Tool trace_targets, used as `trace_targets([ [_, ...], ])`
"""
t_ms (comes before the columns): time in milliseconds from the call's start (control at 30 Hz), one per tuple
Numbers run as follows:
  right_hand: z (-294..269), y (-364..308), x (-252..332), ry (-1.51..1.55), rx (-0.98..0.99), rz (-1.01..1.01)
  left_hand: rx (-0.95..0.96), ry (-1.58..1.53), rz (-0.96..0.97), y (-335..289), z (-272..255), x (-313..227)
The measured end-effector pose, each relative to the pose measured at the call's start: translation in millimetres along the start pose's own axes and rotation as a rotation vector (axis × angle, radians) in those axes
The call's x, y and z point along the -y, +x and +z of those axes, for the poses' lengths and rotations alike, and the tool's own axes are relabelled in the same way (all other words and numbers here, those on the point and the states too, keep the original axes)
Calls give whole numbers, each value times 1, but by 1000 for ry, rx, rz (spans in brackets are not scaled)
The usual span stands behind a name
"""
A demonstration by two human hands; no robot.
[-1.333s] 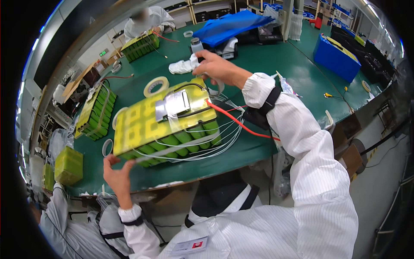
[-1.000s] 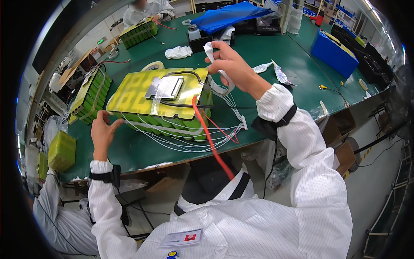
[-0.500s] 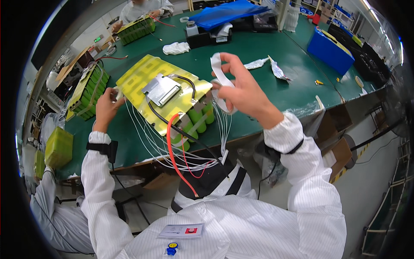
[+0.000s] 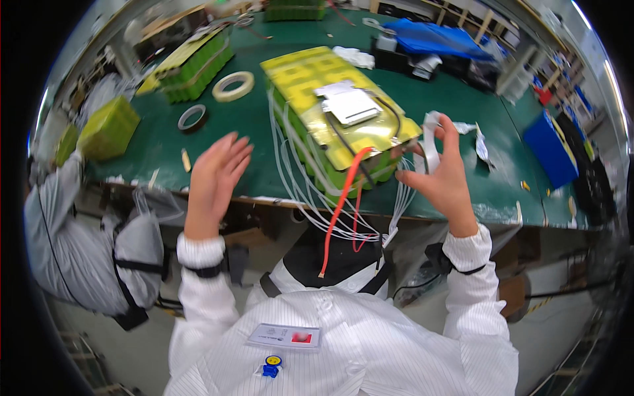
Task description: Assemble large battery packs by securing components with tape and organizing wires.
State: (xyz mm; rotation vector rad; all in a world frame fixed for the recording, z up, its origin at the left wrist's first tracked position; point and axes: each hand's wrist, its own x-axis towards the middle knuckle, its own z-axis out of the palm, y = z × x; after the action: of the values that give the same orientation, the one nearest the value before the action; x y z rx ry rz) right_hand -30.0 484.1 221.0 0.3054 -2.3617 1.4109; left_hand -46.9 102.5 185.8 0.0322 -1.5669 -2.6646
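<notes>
In front of me stands a battery pack of green cells topped by a yellow sheet. It carries a silver circuit module with black cables, and a thick red cable hangs over its near end. Bundled thin white wires droop off the near edge. My right hand, at the pack's near right corner, grips a roll of white tape between thumb and fingers. Left of the pack, my left hand is raised with nothing in it, its fingers stretched out.
A cream tape roll and a smaller dark-edged roll lie left on the green table. Other green packs stand farther left and back. A blue box is at right. Grey-clothed person at left.
My left hand has come away from the pack's left side and opened. The right hand keeps the tape by the near right corner. The view has shifted, bringing the tape rolls on the table into sight.
</notes>
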Motion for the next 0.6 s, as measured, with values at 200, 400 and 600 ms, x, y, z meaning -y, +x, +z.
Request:
trace_targets([
  [200,15,10,2,-102,-46,-75,-12,127,-201,88,41,-8],
  [400,5,25,10,119,-9,-67,241,215,-38,79,82,-4],
  [600,0,38,5,51,-18,-59,327,358,-54,104,78,-11],
])
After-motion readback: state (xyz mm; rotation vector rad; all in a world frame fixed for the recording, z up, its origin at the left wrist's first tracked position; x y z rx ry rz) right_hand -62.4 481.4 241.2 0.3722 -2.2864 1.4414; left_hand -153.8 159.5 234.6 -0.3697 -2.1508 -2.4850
